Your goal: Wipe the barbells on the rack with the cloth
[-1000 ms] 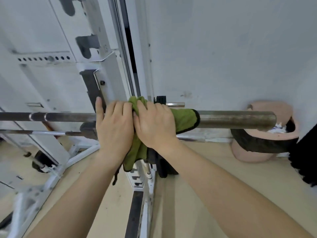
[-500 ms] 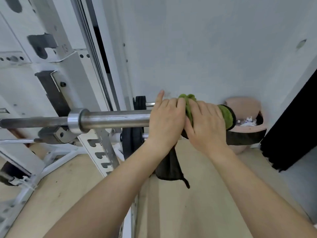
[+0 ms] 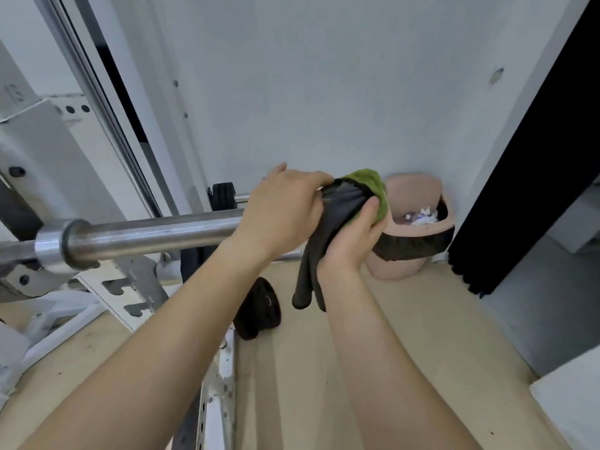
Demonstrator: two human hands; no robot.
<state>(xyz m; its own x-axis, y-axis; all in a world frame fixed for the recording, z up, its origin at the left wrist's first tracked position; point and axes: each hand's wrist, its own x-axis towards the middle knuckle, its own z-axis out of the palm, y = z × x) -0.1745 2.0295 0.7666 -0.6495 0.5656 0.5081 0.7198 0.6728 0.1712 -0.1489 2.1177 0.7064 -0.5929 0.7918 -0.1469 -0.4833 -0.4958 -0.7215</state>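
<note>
Left hand [image 3: 279, 212]: grip curled over the outer end of the bar [image 3: 156, 233], fingers closed down onto the top edge of the cloth [image 3: 341, 222]. Whether the fingers pinch the cloth or only press it against the bar end cannot be told; the bar tip is hidden under the hand and the fabric.

Right hand [image 3: 354, 238]: grip clamped on the cloth from below, thumb pressed on its dark side, fingers wrapped behind the green side.

Cloth: bunched at the bar end between both hands, green face outward at the top, dark face toward the camera, a long dark tail hanging down past the right wrist.

Bar: lies level across the rack [image 3: 42, 164], its collar [image 3: 61, 245] just beside the rack's support at the left. The sleeve between collar and left hand is bare, shiny metal.

Containers: a pink bin [image 3: 418, 251] stands on the floor against the wall, just behind the cloth. It holds crumpled white paper; a dark liner folds over its rim.

A black weight plate [image 3: 258, 313] lies near the rack's base, partly hidden by the left forearm. The rack's left side is cut off by the frame edge.
</note>
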